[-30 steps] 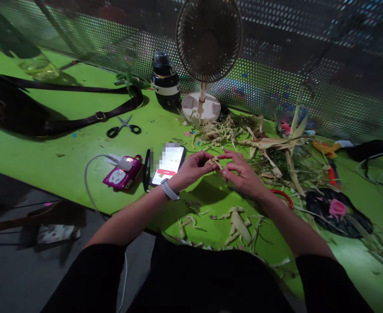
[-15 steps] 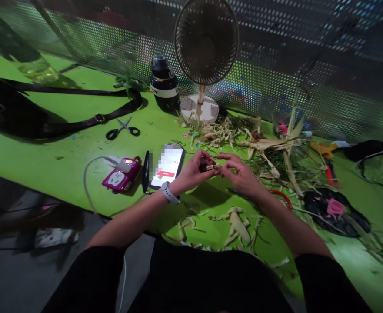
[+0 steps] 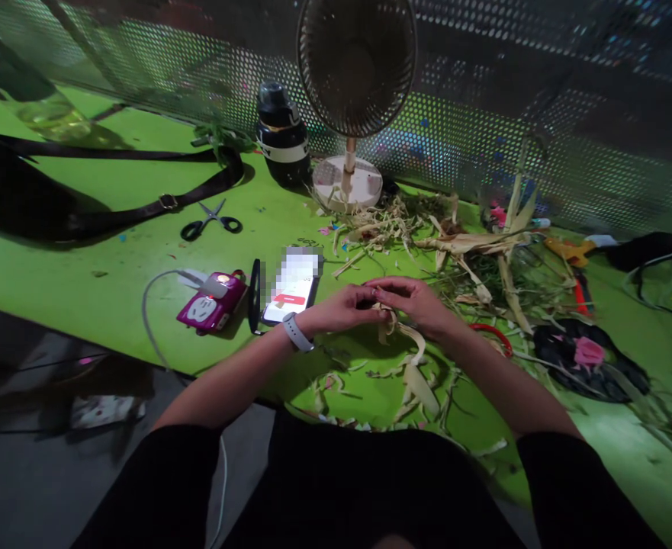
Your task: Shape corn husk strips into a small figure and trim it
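My left hand (image 3: 347,309), with a pale watch on its wrist, is closed in a pinch over the green table. My right hand (image 3: 419,303) meets it fingertip to fingertip, also closed. Between them they hold a pale strip of dried husk, looking like corn husk (image 3: 411,333). It curls out below the fingers and hangs toward the tabletop. The end inside the fingers is mostly hidden. Just beneath lies a wider husk piece (image 3: 420,387) among thin scraps; whether the held strip touches it I cannot tell.
Left of my hands are a lit phone (image 3: 294,282), a purple power adapter (image 3: 213,301) with a cable, and scissors (image 3: 211,219). A fan (image 3: 347,183) and dark bottle (image 3: 283,145) stand behind. To the right are a husk pile (image 3: 473,244) and a black disc with a pink flower (image 3: 589,352).
My hands have drawn closer together, the right one moving in against the left. A curling husk strip now trails below the fingers. The view has shifted slightly.
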A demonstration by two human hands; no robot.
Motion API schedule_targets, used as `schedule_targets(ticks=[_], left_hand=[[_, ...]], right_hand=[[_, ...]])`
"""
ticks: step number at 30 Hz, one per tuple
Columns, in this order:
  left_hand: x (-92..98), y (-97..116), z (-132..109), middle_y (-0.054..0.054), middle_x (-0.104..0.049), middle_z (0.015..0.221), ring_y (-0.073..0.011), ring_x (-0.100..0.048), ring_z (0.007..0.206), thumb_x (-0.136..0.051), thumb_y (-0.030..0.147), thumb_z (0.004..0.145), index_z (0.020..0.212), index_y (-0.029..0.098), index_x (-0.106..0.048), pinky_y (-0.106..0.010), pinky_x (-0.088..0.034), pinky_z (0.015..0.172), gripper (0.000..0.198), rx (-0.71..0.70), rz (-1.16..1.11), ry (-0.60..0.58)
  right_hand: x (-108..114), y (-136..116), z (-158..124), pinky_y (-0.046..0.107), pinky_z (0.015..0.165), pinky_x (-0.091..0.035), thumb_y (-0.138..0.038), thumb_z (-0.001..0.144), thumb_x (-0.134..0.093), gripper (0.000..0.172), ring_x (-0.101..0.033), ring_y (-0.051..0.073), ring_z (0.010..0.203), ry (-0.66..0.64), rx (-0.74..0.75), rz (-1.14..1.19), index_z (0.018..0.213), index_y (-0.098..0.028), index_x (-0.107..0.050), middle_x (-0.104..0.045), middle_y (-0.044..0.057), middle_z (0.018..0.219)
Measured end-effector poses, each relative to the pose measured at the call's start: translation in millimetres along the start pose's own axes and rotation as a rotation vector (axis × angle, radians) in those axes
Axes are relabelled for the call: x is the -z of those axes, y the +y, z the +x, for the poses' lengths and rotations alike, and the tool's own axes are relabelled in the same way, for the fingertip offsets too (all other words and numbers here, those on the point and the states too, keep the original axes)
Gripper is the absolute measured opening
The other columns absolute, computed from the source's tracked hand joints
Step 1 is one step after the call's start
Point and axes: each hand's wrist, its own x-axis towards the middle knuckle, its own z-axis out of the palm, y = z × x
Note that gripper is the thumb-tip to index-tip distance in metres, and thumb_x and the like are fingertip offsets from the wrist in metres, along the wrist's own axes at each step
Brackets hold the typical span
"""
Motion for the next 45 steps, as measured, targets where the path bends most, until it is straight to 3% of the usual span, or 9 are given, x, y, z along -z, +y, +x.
schedule_targets(ticks=[5,11,15,24,28,32,35,40,45], left_hand=[[-1.6,4.8,-1.8,-0.003,-0.062,0.074,-0.0113,-0.053,0.065,-0.06,0.037,0.085,0.087,0.012,-0.069,-0.024,-0.042,0.064,0.027,0.112,0.028,-0.102],[-10.0,6.7,-1.1,-0.003,-0.064,0.084,-0.0137,-0.057,0.081,-0.062,0.034,0.083,0.089,0.014,-0.07,-0.024,-0.043,0.079,0.022,0.154,-0.093,-0.174],[-13.8,5.7,-1.5,-0.004,-0.067,0.089,-0.0143,-0.058,0.083,-0.065,0.04,0.081,0.09,0.016,-0.073,-0.024,-0.044,0.077,0.027,0.205,-0.163,-0.11],[-28.0,11.9,-4.3,-0.001,-0.061,0.066,-0.0079,-0.046,0.06,-0.063,0.046,0.082,0.09,0.01,-0.075,-0.02,-0.035,0.057,0.039,0.236,-0.125,-0.219],[-26.4,2.7,-2.2,0.003,-0.05,0.056,-0.0048,-0.034,0.051,-0.065,0.052,0.079,0.086,0.014,-0.074,-0.02,-0.024,0.048,0.04,0.172,-0.249,0.14],[-19.8,-7.2,3.7,0.004,-0.048,0.057,-0.0042,-0.034,0.05,-0.074,0.049,0.071,0.079,0.016,-0.072,-0.02,-0.024,0.047,0.034,0.094,-0.418,0.412],[-19.0,-8.4,6.8,0.005,-0.053,0.062,-0.0033,-0.036,0.051,-0.081,0.043,0.064,0.079,0.017,-0.071,-0.019,-0.025,0.048,0.032,0.107,-0.52,0.459],[-21.9,-7.8,6.8,0.002,-0.06,0.064,-0.0046,-0.034,0.049,-0.076,0.046,0.068,0.079,0.015,-0.072,-0.022,-0.022,0.047,0.032,0.194,-0.524,0.448],[-21.7,-5.9,3.4,0.004,-0.052,0.055,-0.0034,-0.031,0.048,-0.075,0.046,0.07,0.07,0.013,-0.071,-0.022,-0.019,0.046,0.034,0.218,-0.421,0.346]], right_hand=[[0.5,2.5,1.6,0.037,0.09,-0.049,-0.037,0.067,-0.079,0.018,-0.068,0.018,0.091,0.162,0.079,0.048,0.08,-0.024,-0.077,-0.075,0.004,0.092],[1.5,9.7,9.6,0.034,0.076,-0.054,-0.039,0.065,-0.08,0.021,-0.069,0.016,0.072,0.419,0.119,0.084,0.078,-0.023,-0.076,-0.075,0.001,0.079],[3.7,10.4,12.3,0.032,0.073,-0.055,-0.041,0.065,-0.079,0.023,-0.069,0.016,0.071,0.454,0.142,0.095,0.077,-0.023,-0.075,-0.074,0.0,0.077],[5.4,14.8,17.5,0.031,0.071,-0.054,-0.041,0.066,-0.077,0.023,-0.066,0.014,0.067,0.476,0.175,0.097,0.078,-0.022,-0.072,-0.072,0.0,0.078],[14.8,12.9,18.1,0.032,0.076,-0.053,-0.046,0.078,-0.064,0.03,-0.067,0.018,0.091,0.431,0.094,0.153,0.099,-0.025,-0.067,-0.072,0.002,0.097],[13.5,6.2,12.0,0.038,0.08,-0.053,-0.053,0.081,-0.051,0.037,-0.065,0.023,0.098,0.252,0.037,0.29,0.091,-0.022,-0.068,-0.071,0.006,0.1],[4.1,2.5,7.4,0.039,0.086,-0.051,-0.06,0.079,-0.054,0.042,-0.064,0.023,0.098,0.17,0.039,0.272,0.084,-0.022,-0.07,-0.071,0.006,0.098],[-4.3,6.4,7.4,0.034,0.088,-0.049,-0.064,0.062,-0.073,0.042,-0.062,0.018,0.087,0.357,0.058,0.157,0.07,-0.023,-0.068,-0.068,0.001,0.085],[-0.6,11.9,10.6,0.031,0.08,-0.051,-0.057,0.063,-0.076,0.036,-0.062,0.015,0.076,0.397,0.048,0.273,0.07,-0.023,-0.068,-0.066,0.0,0.075]])
